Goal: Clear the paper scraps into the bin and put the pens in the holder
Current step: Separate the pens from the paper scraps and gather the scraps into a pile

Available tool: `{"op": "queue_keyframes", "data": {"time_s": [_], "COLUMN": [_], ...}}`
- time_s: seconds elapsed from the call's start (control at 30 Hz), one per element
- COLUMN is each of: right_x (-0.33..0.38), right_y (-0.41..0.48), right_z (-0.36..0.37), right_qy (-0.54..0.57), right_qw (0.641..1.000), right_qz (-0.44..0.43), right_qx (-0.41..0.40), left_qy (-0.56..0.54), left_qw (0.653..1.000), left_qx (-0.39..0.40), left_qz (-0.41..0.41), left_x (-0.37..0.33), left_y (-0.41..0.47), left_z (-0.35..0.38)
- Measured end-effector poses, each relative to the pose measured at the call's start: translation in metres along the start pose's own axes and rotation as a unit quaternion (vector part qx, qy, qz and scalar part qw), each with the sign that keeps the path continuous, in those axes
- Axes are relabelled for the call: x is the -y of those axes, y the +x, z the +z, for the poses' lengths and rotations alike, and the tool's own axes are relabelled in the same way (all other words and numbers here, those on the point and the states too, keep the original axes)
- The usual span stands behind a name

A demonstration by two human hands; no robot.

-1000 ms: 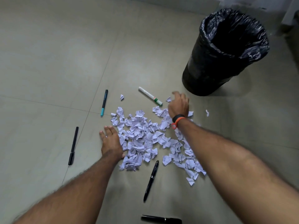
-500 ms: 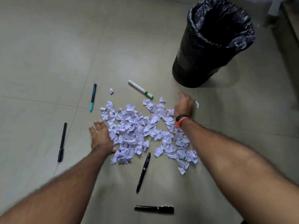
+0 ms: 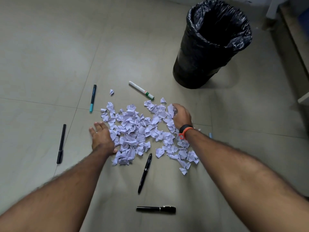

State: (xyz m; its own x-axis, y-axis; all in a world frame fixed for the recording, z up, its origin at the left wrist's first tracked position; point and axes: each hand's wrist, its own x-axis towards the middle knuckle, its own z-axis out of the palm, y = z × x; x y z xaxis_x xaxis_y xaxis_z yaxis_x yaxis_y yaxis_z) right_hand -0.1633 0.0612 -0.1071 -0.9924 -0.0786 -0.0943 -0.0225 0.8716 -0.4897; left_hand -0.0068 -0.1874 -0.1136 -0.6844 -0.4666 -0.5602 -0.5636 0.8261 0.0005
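Note:
A heap of crumpled white paper scraps (image 3: 137, 131) lies on the tiled floor. My left hand (image 3: 101, 137) rests flat against the heap's left edge, fingers spread. My right hand (image 3: 181, 116) cups the heap's far right edge, fingers curled over some scraps. A black bin (image 3: 212, 47) with a black liner stands beyond, to the right. Pens lie around the heap: a white marker with a green band (image 3: 141, 90), a teal-tipped pen (image 3: 92, 97), a black pen (image 3: 61, 144) at the left, and two black pens (image 3: 145, 173) (image 3: 155, 209) near me.
A single scrap (image 3: 111, 92) lies apart beyond the heap, another (image 3: 163, 100) near the marker. A small pale blue object (image 3: 210, 135) shows by my right forearm. Furniture edges (image 3: 299, 56) run along the far right. No pen holder is in view.
My right hand drew back from the floor near the bin onto the heap's right edge, pulling scraps inward. My left hand stayed at the left edge. The camera tilted slightly.

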Motion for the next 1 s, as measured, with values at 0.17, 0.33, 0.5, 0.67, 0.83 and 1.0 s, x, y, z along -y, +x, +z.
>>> {"op": "queue_keyframes", "data": {"time_s": [0.17, 0.33, 0.5, 0.67, 0.83, 1.0], "right_x": [-0.032, -0.031, -0.002, -0.007, -0.017, -0.01], "right_y": [-0.023, -0.064, -0.068, -0.111, -0.178, -0.164], "right_z": [-0.038, -0.028, -0.015, -0.03, -0.019, -0.003], "right_qy": [-0.089, -0.03, 0.044, 0.061, 0.094, 0.124], "right_qw": [0.968, 0.926, 0.961, 0.946, 0.877, 0.88], "right_qz": [0.221, 0.377, 0.267, 0.314, 0.471, 0.459], "right_qx": [-0.079, -0.003, 0.049, -0.057, -0.01, 0.008], "left_qy": [-0.033, -0.104, -0.179, -0.268, -0.328, -0.365], "left_qw": [0.999, 0.994, 0.983, 0.959, 0.921, 0.881], "left_qx": [-0.022, -0.016, -0.011, -0.073, -0.187, -0.15], "left_qz": [-0.003, -0.013, 0.03, 0.054, -0.094, -0.259], "left_x": [0.0, -0.01, -0.043, -0.054, -0.014, 0.015], "left_y": [0.001, -0.021, -0.035, -0.055, -0.094, -0.111], "left_z": [0.0, -0.007, -0.02, -0.023, 0.017, 0.049]}}
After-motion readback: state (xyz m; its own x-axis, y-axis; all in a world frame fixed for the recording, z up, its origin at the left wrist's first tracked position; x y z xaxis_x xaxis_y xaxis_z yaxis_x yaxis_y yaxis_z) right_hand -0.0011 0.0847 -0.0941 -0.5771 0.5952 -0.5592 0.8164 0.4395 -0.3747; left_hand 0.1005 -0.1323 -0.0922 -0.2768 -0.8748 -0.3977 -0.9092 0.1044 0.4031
